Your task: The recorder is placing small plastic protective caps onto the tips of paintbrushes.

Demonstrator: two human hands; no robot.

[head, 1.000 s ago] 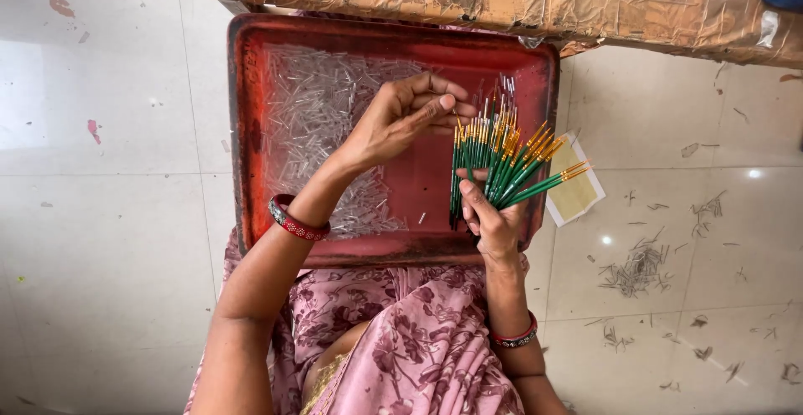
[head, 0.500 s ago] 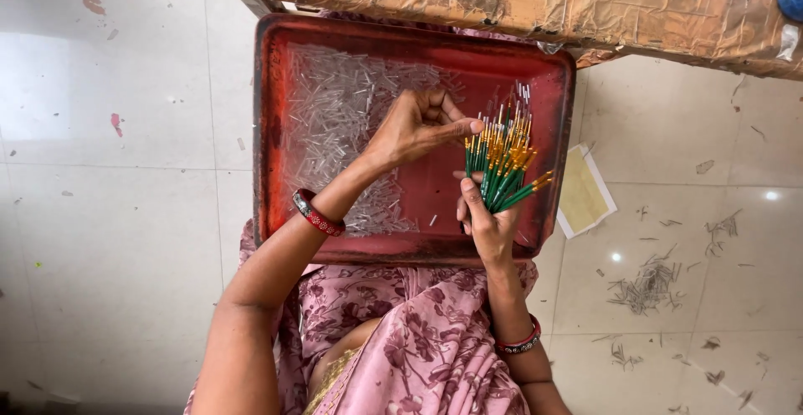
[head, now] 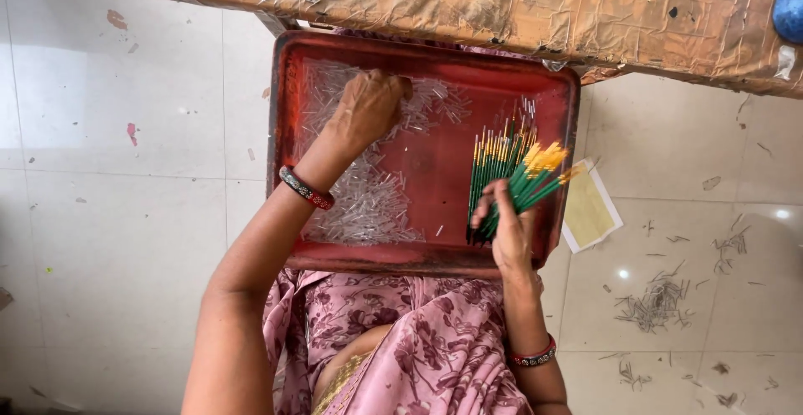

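Right hand (head: 508, 233) clamped around a fanned bundle of green brushes (head: 512, 172) at centre right of frame, over the red tray (head: 427, 258). Left hand (head: 365, 110) curled, fingers together, pressing clear tubes (head: 368, 202) at tray's upper left.

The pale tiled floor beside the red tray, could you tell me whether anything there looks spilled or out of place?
Yes. Small thin grey slivers lie scattered in loose heaps on the pale tiled floor right of the red rectangular tray, and a yellowish paper sheet lies askew against it.
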